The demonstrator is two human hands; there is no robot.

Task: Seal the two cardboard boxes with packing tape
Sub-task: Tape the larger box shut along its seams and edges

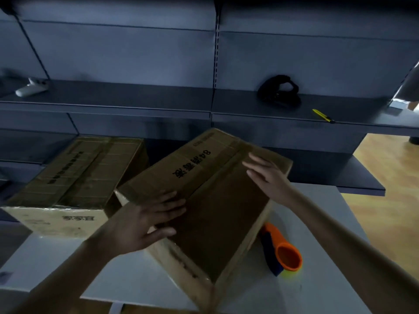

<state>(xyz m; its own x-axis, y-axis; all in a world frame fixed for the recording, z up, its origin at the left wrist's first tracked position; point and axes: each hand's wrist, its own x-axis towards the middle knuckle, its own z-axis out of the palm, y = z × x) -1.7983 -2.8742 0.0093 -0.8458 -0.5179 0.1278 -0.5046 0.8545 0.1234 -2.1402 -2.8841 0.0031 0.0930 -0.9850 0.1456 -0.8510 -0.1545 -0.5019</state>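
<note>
A brown cardboard box (217,214) with black printed characters lies at an angle on the white table (127,277), its top flaps closed. My left hand (149,220) rests flat on its near left flap, fingers spread. My right hand (267,175) hovers with fingers apart over the far right part of the top. A second cardboard box (74,177) stands to the left, its top closed and shiny along the seam. An orange and blue tape dispenser (281,250) lies on the table just right of the angled box.
Dark grey shelving runs behind the table. On the shelf sit a yellow utility knife (323,116), a black object (280,91) and a white controller (31,87). Wooden floor (390,177) shows at the right.
</note>
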